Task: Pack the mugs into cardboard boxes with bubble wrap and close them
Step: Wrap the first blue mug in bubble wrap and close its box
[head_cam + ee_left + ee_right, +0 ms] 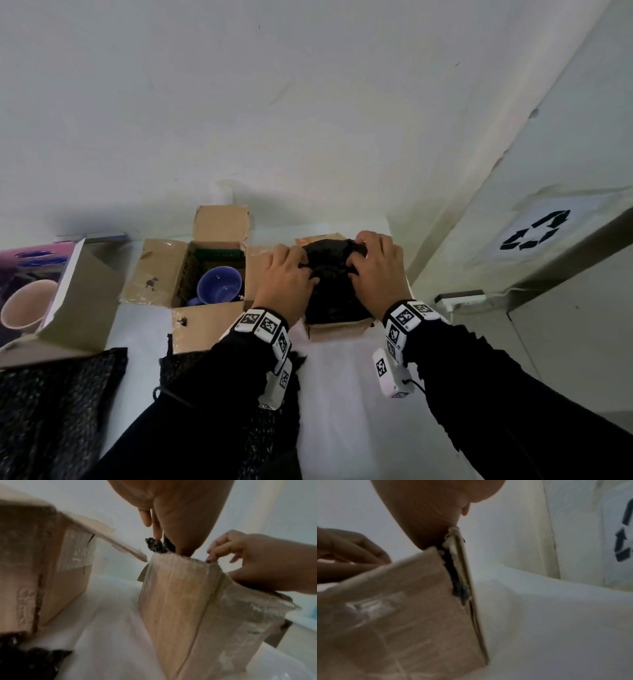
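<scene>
Both hands, left hand [286, 274] and right hand [376, 265], curled on black bubble wrap [329, 274], tucked it into right box [337, 330] as cushioning, judging by grip.

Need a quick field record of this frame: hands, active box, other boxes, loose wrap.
left hand: fingers curled on the black bubble wrap, left side
right hand: fingers curled on the same wrap, right side
active box: open cardboard box, wrap bundle filling its top, flaps not closed
middle box: open, blue mug inside, unwrapped
left box: open, pinkish mug at its mouth
loose wrap: dark sheet on the table, near left
state: wrapped bundle being pressed into the box
</scene>
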### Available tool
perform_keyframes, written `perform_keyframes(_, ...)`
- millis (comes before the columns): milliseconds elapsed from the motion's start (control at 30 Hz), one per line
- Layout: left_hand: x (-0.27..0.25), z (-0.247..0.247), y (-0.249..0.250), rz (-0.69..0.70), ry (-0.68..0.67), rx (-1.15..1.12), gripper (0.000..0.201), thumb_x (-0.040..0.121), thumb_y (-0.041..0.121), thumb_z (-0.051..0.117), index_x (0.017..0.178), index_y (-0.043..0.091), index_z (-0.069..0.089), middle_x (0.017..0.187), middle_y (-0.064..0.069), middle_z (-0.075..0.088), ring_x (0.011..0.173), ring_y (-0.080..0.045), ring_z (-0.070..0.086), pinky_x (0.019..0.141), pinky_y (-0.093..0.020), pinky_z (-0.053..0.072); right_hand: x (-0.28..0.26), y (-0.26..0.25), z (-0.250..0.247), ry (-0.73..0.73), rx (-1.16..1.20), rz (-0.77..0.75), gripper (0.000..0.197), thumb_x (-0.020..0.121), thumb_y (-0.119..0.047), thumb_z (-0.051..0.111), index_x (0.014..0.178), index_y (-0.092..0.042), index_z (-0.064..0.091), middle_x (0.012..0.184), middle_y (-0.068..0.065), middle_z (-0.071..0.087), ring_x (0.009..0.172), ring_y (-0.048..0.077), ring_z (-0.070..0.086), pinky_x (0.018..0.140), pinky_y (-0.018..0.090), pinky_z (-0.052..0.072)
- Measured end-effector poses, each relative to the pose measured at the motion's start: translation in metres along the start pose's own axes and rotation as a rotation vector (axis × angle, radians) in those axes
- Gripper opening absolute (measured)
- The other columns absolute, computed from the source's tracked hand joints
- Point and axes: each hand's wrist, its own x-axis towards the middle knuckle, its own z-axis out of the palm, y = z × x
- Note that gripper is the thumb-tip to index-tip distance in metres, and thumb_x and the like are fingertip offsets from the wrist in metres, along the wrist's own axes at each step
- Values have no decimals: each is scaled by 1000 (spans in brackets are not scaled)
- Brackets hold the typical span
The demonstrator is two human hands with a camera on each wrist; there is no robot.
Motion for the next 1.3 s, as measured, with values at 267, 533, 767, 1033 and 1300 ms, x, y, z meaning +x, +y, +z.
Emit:
perform_keyframes(267,10,5,9,130,-232,66,19,90,17,47,106,17,58,112,-5,57,97,-24,57,97,-35,33,11,-8,15,-216,-128,-292,25,80,-17,45,96,-12,64,82,3,68,69,24,63,72,34,46)
perform_keyframes(533,16,4,16,69,-347,239,28,92,23,37,110,18,59,118,-3,55,129,-29,30,107,-54,12,11,-15,19,-254,-279,-322,40,80,-19,27,74,-20,67,80,4,62,84,26,56,80,39,38)
perform_keyframes(767,21,0,15,28,-411,255,27,90,28,40,103,21,62,112,2,62,135,-34,20,109,-59,7,14,-10,16,-274,-269,-354,32,80,-18,28,78,-14,59,71,6,61,75,30,57,96,44,38)
perform_keyframes(1033,23,-1,19,-55,-460,201,29,95,25,37,110,25,62,120,4,60,134,-31,23,111,-58,10,20,-15,17,-202,-206,-382,30,78,-16,42,101,-15,62,61,3,64,56,27,61,100,41,44)
perform_keyframes(1300,10,-18,15,17,-254,243,16,90,26,47,91,24,63,101,5,64,120,-29,35,103,-50,20,7,2,-7,-202,-250,-307,11,70,-15,50,77,-16,58,73,4,64,82,30,53,69,39,41)
